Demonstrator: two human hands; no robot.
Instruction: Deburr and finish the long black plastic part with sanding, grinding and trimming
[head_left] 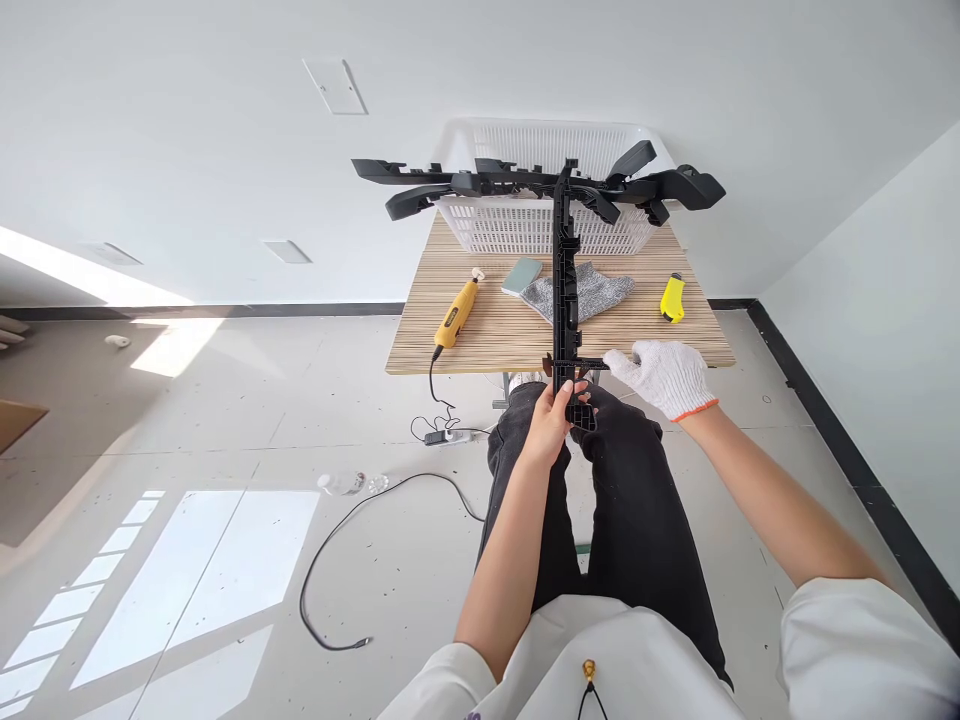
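Observation:
My bare left hand (550, 425) is closed around the lower end of a long black plastic part (565, 270), which stretches away from me over the table. My right hand (664, 375) wears a white knit glove with an orange cuff. Its thumb and fingers are closed on a thin dark bar (589, 364) lying crosswise at the long part, near the table's front edge. Beyond, several similar black parts (517, 182) rest across a white plastic basket (547, 228). A grey cloth (604, 292) lies beneath the long part.
The striped wooden table (412, 335) bears a yellow rotary tool (456, 315) with a cord, a grey-green box (521, 275) and a yellow cutter (673, 298). A power strip (450, 437), a black cable (315, 560) and a plastic bottle (342, 484) lie on the floor.

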